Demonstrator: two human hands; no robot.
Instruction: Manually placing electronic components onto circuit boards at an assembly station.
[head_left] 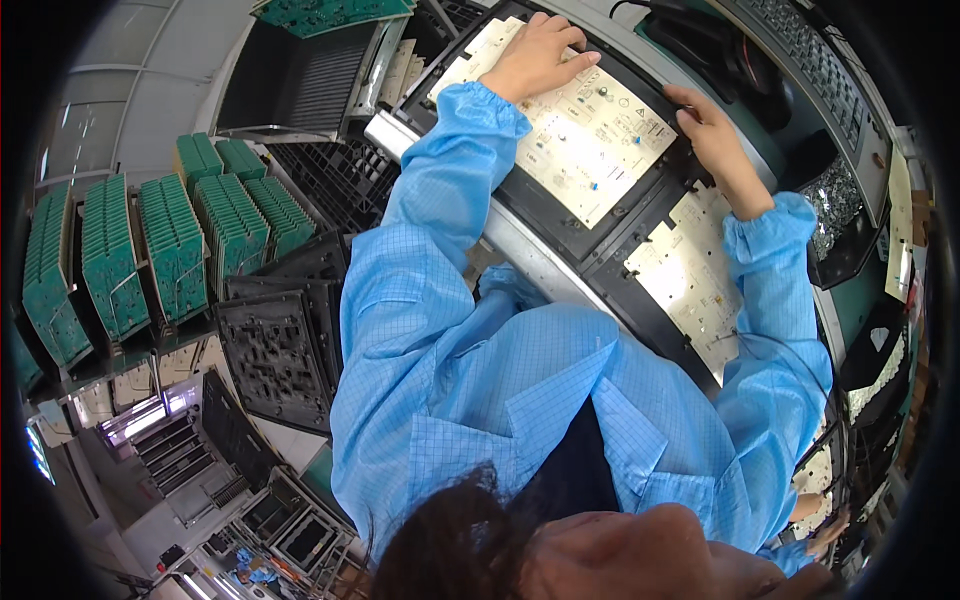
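Note:
A cream circuit board (600, 160) with a few small parts on it lies in a black carrier tray (548, 212) on the bench. My left hand (540, 58) rests over the board's upper part, its thumb stretched out and its fingers slightly bent; no held thing shows there. At the tray's right side is my right hand (712, 140), with thumb and forefinger a little apart beside the board's edge. Its other fingers are mostly hidden. Below, a second cream board (685, 270) sits in another black tray, partly covered by my right sleeve.
A metal rail (545, 268) runs along the trays' near side. Racked green circuit boards (165, 240) and stacked black carriers (275, 345) stand to the left. Keyboard (800, 60) and a bag of small shiny parts (835, 205) lie right. Another person's hand (828, 533) shows lower right.

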